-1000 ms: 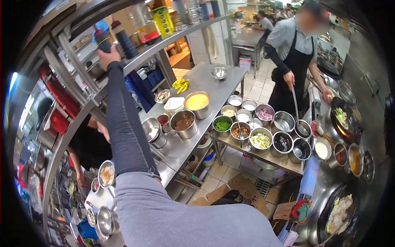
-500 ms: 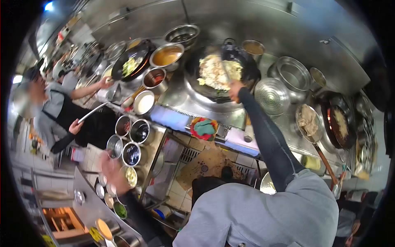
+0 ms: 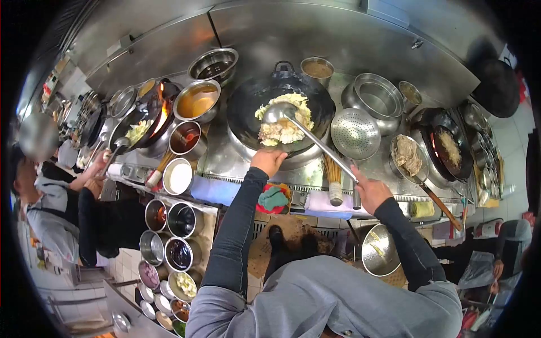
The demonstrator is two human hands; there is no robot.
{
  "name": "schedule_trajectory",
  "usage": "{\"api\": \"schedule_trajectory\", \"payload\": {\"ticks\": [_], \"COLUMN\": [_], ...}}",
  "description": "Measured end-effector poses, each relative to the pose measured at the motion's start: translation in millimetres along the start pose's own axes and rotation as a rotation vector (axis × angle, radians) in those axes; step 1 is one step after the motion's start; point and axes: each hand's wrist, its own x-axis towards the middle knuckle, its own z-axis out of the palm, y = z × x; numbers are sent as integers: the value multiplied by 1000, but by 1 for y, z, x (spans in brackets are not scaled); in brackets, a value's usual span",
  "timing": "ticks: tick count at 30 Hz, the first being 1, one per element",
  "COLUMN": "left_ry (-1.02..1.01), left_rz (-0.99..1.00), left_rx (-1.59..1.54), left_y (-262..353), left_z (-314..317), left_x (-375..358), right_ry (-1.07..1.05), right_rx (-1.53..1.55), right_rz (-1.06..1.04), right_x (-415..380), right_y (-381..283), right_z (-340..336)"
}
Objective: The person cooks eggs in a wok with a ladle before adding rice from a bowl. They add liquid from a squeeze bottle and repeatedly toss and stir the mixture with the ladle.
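Observation:
My left hand (image 3: 269,162) is closed on the near edge of a large black wok (image 3: 242,112). Fried rice or a similar pale, chunky food mixed with yellow egg-like pieces (image 3: 298,101) lies in the wok. My right hand (image 3: 369,194) grips the long handle of a steel ladle (image 3: 321,145). The ladle's round bowl is over the food, touching or close to it, and hides part of it. Right of the wok, below the ladle handle, lies a perforated strainer (image 3: 355,133).
Left of the wok stand bowls of liquid (image 3: 197,104) and sauce pots (image 3: 179,219). A bamboo brush (image 3: 335,188) lies in front. Flames rise by a co-worker's wok (image 3: 127,127). At right are a pan of meat (image 3: 407,158) and another heated wok (image 3: 442,149).
My left hand has come from over the pots at left to the wok's near edge. My right hand has drawn back rightward from the wok, still holding the ladle. The camera view has shifted.

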Motion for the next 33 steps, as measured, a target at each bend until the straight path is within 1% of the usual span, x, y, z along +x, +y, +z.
{"api": "schedule_trajectory", "payload": {"ticks": [1, 2, 4, 6, 7, 8, 10, 12, 14, 16, 17, 19, 20, 21, 22, 23, 24, 25, 26, 27, 28, 29, 30, 31, 32, 33], "left_ry": [12, 5, -105, -73, -36, -42, -50, -37, -14, 56, 51, -63, -71, -151, -229, -201, -181, -197, -133, -93, -52, -9, 30, -37, -43, -5], "left_rz": [10, 20, -6, 23, 46, 53, 104, 103, 100, 189, 191, 79, 86, 42, -7, 26, 64, 57, 163, 220, 277, 288, 300, 233, 182, 149], "left_rx": [-75, -84, -90, -143, -184, -192, -268, -273, -276, -273, -280, -251, -254, -208, -160, -169, -205, -298, -219, -214, -207, -234, -263, -197, -215, -215], "left_y": [-3, -3, 1, -3, -7, -11, -14, -10, -12, -23, -29, -40, -34, -19, -6, 4, 25, 38, 53, 60, 64, 62, 58, 52, 45, 37], "left_z": [5, 3, -5, 3, 5, 4, 1, 0, 2, 15, 25, 42, 36, 19, 4, -6, -42, -70, -94, -107, -113, -104, -91, -77, -54, -29], "left_x": [-1, 1, 3, 2, 2, 2, 2, 0, 2, 4, 6, 14, 13, 14, 13, 6, 1, -8, -15, -17, -18, -11, -1, 6, 8, -3], "right_ry": [-41, -41, 38, 176, 238, 299, 344, 248, 116, 84, 84, 106, 42, 79, -54, -91, -124, -165, -210, -214, -211, -207, -197, -182, -151, -58], "right_rx": [31, 33, 43, 253, 275, 297, 266, 91, 78, 105, 119, 192, 205, 260, 272, 271, 270, 277, 283, 281, 239, 201, 158, 107, 151, 198], "right_rz": [47, 63, 23, -60, -11, 42, 153, 228, 190, 102, 102, 47, 75, -24, 91, 99, 105, 118, 132, 130, 52, -22, -41, -63, -19, -106], "right_x": [6, 22, 72, 114, 121, 127, 134, 137, 122, 84, 58, 8, -19, -45, -68, -91, -111, -127, -134, -131, -124, -118, -102, -77, -55, -33], "right_y": [1, 2, 7, -2, -20, -40, -77, -92, -87, -81, -84, -92, -97, -90, -102, -102, -101, -107, -110, -108, -104, -101, -103, -106, -104, -95], "right_z": [15, 29, 47, 57, 61, 67, 83, 107, 112, 85, 63, 32, 9, -7, -49, -80, -104, -128, -142, -142, -140, -135, -126, -113, -91, -63]}}
